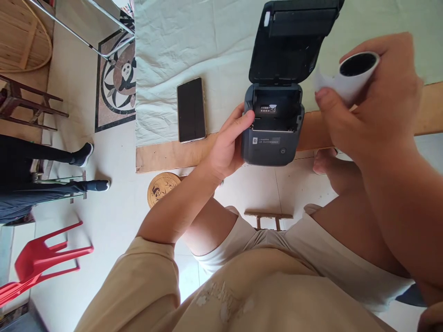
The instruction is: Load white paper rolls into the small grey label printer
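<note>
Head view: left hand [227,142] grips open printer [272,150], right hand [382,103] clasps white roll [355,86], phone [191,110] on cloth [166,44] nearby.

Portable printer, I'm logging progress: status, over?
Left hand holding portable printer, lid open. Right hand gripping white paper roll, apart from printer. Left thumb at edge of bay.

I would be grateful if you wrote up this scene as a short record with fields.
Left hand: left hand grips the side of a dark device
Device lid: hinged lid raised, inside exposed
Right hand: right hand holds a white roll, apart from the device
Table: pale cloth, wooden edge
On cloth: phone, screen dark, left of the device
Background: red chair, another person's legs
</note>
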### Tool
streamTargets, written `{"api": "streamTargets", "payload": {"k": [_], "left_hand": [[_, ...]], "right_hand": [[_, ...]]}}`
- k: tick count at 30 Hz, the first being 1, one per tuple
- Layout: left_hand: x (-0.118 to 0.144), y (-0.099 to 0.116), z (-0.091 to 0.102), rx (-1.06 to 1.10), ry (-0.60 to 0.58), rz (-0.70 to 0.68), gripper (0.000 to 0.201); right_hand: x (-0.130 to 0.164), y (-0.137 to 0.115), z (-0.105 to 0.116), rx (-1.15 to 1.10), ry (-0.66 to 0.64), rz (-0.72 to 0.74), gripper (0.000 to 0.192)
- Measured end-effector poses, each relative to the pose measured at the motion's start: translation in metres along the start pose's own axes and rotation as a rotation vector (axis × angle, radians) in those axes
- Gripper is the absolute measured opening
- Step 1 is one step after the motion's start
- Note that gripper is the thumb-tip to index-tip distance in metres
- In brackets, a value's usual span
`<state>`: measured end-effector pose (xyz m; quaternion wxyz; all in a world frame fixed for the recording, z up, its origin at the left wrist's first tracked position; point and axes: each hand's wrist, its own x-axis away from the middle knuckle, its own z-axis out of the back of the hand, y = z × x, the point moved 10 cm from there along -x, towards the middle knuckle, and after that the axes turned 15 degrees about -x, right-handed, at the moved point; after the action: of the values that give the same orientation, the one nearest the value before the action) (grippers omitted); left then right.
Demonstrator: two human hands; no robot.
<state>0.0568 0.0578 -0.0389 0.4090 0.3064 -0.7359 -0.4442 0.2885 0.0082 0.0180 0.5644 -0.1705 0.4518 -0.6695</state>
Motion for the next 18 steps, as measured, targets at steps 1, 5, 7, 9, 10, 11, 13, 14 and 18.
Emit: {"api": "streamTargets", "payload": {"k": [1,5,7,9,10,11,13,14,18], "left_hand": [[0.000,0.000,0.001,0.005,0.011,-0.003,0.013],[0.002,0.000,-0.002,0.017,-0.032,0.002,0.012],[0.003,0.001,-0.006,0.015,-0.058,0.004,0.014],[0.004,0.002,-0.006,0.004,-0.054,0.009,0.014],[0.004,0.002,-0.006,-0.002,-0.046,0.006,0.013],[0.004,0.003,-0.005,-0.005,-0.040,-0.001,0.012],[0.003,0.003,-0.003,-0.009,-0.029,-0.023,0.012],[0.001,0.003,-0.001,-0.014,-0.029,-0.030,0.013],[-0.004,0.000,0.003,-0.036,-0.043,-0.027,0.020]], "right_hand": [[0.000,0.007,-0.001,0.057,-0.010,-0.030,0.052],[-0.002,0.016,-0.012,0.031,-0.096,0.020,0.040],[-0.002,0.010,-0.014,-0.012,-0.108,0.091,0.033],[-0.003,0.006,-0.011,-0.006,-0.072,0.102,0.035],[-0.003,0.007,-0.009,-0.002,-0.058,0.077,0.040],[-0.004,0.009,-0.008,-0.002,-0.046,0.037,0.046],[-0.004,0.018,-0.007,-0.010,-0.036,-0.055,0.055],[-0.004,0.021,-0.007,-0.009,-0.032,-0.075,0.056],[-0.009,0.032,-0.016,0.060,-0.078,-0.003,0.055]]}}
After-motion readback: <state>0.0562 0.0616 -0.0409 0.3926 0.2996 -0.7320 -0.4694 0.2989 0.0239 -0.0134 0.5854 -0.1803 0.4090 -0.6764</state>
